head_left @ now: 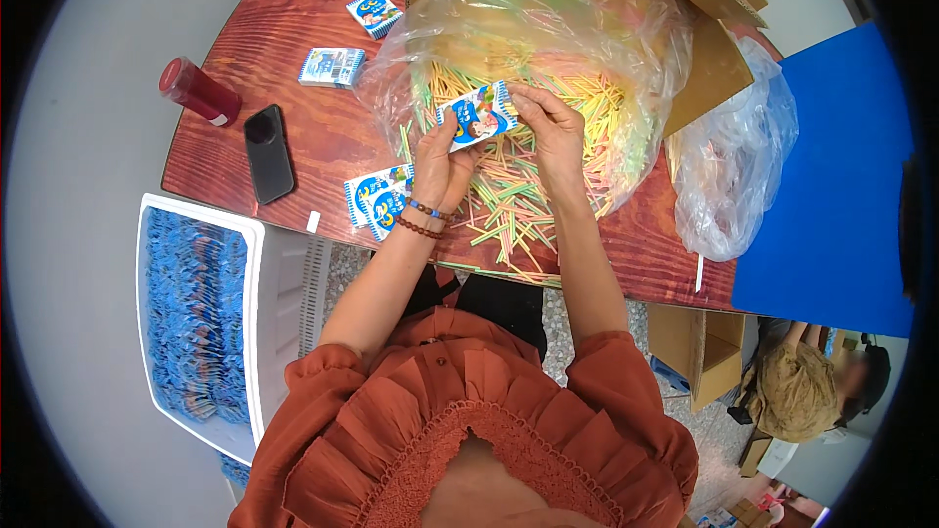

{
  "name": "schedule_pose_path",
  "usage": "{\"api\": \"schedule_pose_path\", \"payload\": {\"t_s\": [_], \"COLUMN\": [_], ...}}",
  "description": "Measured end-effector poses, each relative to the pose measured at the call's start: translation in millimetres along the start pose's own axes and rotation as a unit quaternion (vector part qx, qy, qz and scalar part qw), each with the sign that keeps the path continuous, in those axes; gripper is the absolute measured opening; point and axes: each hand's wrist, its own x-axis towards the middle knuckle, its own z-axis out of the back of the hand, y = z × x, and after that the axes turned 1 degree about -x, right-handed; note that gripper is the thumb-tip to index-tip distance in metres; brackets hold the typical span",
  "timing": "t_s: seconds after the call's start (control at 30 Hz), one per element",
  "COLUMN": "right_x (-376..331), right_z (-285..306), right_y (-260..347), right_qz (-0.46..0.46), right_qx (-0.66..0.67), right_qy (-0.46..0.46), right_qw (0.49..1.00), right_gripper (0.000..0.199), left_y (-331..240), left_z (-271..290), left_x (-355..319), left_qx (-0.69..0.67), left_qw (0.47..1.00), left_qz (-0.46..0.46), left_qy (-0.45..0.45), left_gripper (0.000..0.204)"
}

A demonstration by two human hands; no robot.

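Observation:
A small blue-and-white printed packet [479, 117] is held up between my two hands above the table. My left hand [448, 168] grips its left end, thumb on the front. At the right end, my right hand [550, 127] pinches the packet's edge with thumb and fingers. Beneath and beyond my hands lies a heap of thin pastel sticks [514, 220], pink, yellow and green. They spill from a large clear plastic bag [577, 29] set in a cardboard box on its side. By my left wrist, similar packets [372, 191] lie overlapping on the tabletop.
The reddish wooden table [323, 132] also bears a black phone [268, 153], a red-lidded bottle [201, 91] and two packet stacks [331, 66]. A white bin [256, 323] full of blue packets stands at left. Right are a crumpled clear bag [729, 176], a blue panel [822, 196] and another person [797, 391].

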Motion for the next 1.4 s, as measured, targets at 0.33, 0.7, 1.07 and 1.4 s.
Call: {"api": "schedule_pose_path", "payload": {"t_s": [0.33,0.7,1.07,1.4], "right_x": [11,-4,8,-4], "right_z": [4,10,16,-12], "right_y": [4,-6,-54,36], "right_qz": [0.036,0.041,-0.01,0.043], "right_qx": [0.005,-0.017,-0.634,0.006], "right_qy": [0.019,0.024,0.078,0.008], "right_qw": [0.999,0.999,0.77,0.999], "right_gripper": [0.013,0.014,0.019,0.005], "left_y": [2,-7,-16,-22], "left_z": [-3,9,12,12], "left_x": [0,-1,-3,-11], "left_qx": [-0.03,-0.073,-0.046,-0.043], "left_qw": [0.999,0.997,0.998,0.999], "left_qz": [0.016,0.005,-0.016,-0.027], "left_qy": [0.0,-0.032,-0.033,-0.019], "left_gripper": [0.029,0.029,0.025,0.027]}}
